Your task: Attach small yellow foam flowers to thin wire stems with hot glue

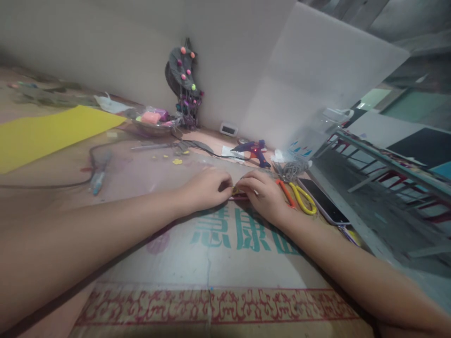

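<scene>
My left hand and my right hand meet over the cardboard at the middle of the view. The fingers of both hands are closed in a pinch, fingertips almost touching. Between them shows a small yellowish piece, mostly hidden by the fingers and too small to name. Just below it lies a thin pink-edged strip, partly under my right hand. Orange-and-yellow handled scissors rest right beside my right hand. Behind the hands a dark blue glue gun with a lit red light stands on the table.
A phone lies at the right edge. Yellow sheet, a blue-tipped pen and small yellow flower cutouts are on the left. At the back are a bag of coloured clay and a grey crescent ornament. A cable crosses the cardboard.
</scene>
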### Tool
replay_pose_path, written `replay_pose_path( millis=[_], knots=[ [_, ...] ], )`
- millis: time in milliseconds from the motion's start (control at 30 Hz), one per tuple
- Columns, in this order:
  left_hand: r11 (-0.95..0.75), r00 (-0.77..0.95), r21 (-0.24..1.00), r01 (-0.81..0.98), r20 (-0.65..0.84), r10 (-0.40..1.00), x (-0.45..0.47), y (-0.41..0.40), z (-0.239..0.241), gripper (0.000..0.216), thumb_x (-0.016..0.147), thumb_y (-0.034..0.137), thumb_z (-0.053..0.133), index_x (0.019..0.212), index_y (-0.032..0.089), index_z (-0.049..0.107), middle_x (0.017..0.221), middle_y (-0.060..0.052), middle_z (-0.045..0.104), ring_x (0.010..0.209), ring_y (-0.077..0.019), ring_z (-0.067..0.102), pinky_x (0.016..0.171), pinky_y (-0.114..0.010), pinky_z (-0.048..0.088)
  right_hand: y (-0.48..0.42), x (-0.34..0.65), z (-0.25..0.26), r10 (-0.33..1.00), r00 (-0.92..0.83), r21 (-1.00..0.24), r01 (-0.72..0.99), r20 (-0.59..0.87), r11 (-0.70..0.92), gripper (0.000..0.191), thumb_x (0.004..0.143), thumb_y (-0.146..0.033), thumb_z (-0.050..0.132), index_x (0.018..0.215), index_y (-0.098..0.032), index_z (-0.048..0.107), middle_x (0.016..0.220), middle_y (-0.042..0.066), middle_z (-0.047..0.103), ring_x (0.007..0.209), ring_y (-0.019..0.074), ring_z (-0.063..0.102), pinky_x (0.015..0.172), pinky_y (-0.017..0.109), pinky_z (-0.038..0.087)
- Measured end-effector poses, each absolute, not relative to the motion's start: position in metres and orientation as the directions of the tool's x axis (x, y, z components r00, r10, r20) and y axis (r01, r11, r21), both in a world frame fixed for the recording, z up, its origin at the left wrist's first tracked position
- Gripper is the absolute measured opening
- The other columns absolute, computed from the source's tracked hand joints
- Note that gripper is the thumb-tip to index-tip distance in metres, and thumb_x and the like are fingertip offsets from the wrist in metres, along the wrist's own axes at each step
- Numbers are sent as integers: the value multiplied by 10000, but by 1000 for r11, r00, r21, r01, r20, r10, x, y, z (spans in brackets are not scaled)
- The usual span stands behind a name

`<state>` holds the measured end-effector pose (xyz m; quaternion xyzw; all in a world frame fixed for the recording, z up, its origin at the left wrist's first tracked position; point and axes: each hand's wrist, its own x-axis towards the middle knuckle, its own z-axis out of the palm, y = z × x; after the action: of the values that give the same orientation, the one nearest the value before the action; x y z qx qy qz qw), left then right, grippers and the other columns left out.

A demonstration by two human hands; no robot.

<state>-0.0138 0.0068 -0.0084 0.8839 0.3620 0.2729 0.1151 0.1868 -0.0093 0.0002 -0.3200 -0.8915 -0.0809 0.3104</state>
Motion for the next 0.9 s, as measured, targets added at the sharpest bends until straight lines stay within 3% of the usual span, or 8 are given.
replay_pose_path(
  millis=[533,900],
  knots=[
    [-713,585,409,570,407,702,-14,6,-8,188,832,283,512,810,179,667,825,-47,704,807,-210,610,781,-346,443,-17,186,5,523,-657,-105,565,543,819,156,841,-101,484,934,-205,554,955,90,592,912,209,570,808,361,491],
    [-729,603,382,569,409,685,-14,7,-9,181,830,276,514,825,177,666,822,-49,700,822,-221,613,781,-350,438,-11,187,-2,540,-612,-102,602,577,792,139,911,-165,486,1022,-212,555,940,74,638,884,192,604,774,336,500]
  ],
)
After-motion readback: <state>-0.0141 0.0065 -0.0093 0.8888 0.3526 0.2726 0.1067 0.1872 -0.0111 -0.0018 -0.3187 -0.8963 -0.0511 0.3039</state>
